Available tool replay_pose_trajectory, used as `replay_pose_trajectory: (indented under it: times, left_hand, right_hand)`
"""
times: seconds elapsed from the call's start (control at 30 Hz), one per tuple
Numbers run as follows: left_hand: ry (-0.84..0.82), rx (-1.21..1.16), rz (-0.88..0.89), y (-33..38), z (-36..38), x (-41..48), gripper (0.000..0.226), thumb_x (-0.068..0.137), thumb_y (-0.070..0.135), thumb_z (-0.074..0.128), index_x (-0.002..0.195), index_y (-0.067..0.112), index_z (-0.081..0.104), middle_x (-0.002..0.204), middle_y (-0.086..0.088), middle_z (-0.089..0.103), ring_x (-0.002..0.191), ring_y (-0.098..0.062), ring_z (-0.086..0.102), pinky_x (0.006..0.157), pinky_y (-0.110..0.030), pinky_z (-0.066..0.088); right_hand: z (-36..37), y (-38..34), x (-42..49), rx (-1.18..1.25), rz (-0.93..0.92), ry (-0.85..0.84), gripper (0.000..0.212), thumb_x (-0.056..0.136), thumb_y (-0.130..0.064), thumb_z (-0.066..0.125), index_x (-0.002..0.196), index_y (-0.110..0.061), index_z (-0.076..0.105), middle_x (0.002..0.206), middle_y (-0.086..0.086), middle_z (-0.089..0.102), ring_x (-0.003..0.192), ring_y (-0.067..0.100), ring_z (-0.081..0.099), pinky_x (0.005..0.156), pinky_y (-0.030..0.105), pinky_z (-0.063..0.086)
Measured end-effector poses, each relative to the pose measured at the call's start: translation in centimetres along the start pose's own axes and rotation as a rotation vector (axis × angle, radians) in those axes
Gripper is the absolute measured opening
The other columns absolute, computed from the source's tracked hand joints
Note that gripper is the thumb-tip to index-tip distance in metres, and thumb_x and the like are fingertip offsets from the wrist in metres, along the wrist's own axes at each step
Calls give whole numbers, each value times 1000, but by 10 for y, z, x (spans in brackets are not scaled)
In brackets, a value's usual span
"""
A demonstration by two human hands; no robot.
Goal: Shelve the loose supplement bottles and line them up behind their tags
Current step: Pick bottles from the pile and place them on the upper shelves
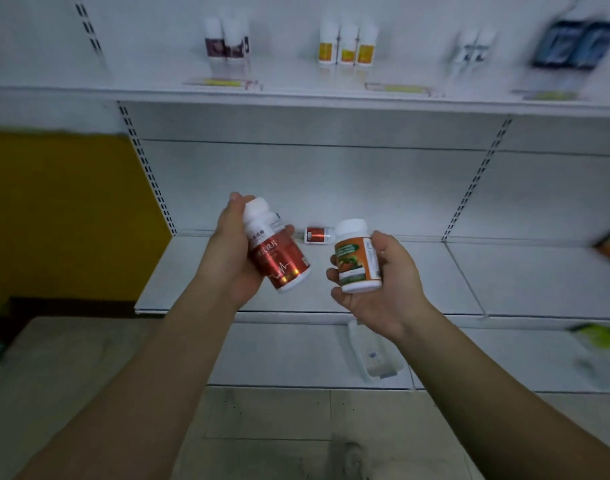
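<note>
My left hand (229, 258) grips a red-labelled white bottle (277, 252), tilted with its cap up and to the left. My right hand (386, 284) holds an orange-and-green-labelled bottle (357, 258) upright. Both are held above the middle shelf (435, 282). A small red bottle (318, 235) lies on its side at the back of that shelf. On the top shelf (296, 95) stand dark-red-labelled bottles (227, 43), yellow-labelled bottles (346, 46) and white bottles (473, 46), with shelf tags (222, 83) lying in front of them.
Dark blue boxes (573, 43) stand at the top shelf's right end. A white tray (374, 355) sits on the lowest shelf, with green packaging (605, 337) to its right. A yellow wall panel (61, 216) is on the left. Tiled floor lies below.
</note>
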State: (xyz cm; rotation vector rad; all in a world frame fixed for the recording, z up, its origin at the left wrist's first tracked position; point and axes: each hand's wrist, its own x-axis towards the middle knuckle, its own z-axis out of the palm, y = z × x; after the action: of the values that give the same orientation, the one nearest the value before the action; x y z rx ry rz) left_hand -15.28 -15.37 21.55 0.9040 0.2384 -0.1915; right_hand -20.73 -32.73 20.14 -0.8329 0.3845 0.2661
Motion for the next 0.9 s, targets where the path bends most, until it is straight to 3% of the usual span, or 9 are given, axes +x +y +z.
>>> replay_pose_trajectory:
  times: [0.1,0.17,0.27,0.33,0.47,0.63,0.77,0.9]
  left_hand:
    - [-48,-4,-20,15,17,-34,37,91,51,49,107,19,58,89,-9,62,82,-26,64,89,-48,51]
    - [-177,-37,-28,26,26,-54,27,93,32,45,109,13,55,91,-11,55,89,-26,55,95,-48,45]
    - [-350,-7,-5,39,43,-79,44,75,15,46,117,5,51,98,-15,58,91,-28,57,98,-51,43]
    - [-417,74,42,45,56,-93,40,74,22,50,110,5,58,96,-13,66,87,-24,64,89,-45,51]
    - [-494,155,127,48,87,-109,46,75,45,49,90,9,73,93,-10,71,79,-17,69,70,-31,58]
    - [-569,257,145,30,137,-117,65,72,58,42,110,9,61,87,-13,71,80,-22,68,81,-41,53]
    - [-594,299,169,-1,188,-125,68,72,59,40,110,7,62,87,-14,71,79,-22,70,68,-37,59]
    - [-612,285,176,-41,246,-130,67,79,58,45,133,18,50,94,-15,69,74,-25,69,60,-38,57]
  right_hand:
    - [13,-9,-32,37,-72,-34,37,87,-41,54,104,-9,59,77,10,60,65,20,57,57,27,51]
    - [20,-15,-49,40,-123,-89,44,79,-39,58,109,-7,58,79,11,62,66,20,61,57,29,53]
    - [26,-28,-66,14,-204,-159,44,80,-38,54,110,-7,57,84,12,63,67,22,65,63,32,52]
    - [29,-39,-77,-2,-255,-193,37,87,-37,48,102,-6,61,84,13,64,67,22,64,65,33,50]
    - [29,-68,-100,-46,-344,-274,43,73,-39,49,96,-6,62,80,13,65,65,21,60,59,30,45]
    - [7,-114,-132,-43,-431,-269,42,74,-37,50,98,-5,63,81,14,63,63,20,59,59,30,45]
    - [-31,-153,-155,-50,-521,-202,44,96,-40,38,99,-4,62,81,15,66,61,24,63,53,29,50]
    - [-80,-188,-182,-118,-646,-44,44,98,-41,38,102,-5,63,89,16,68,65,24,64,60,34,49]
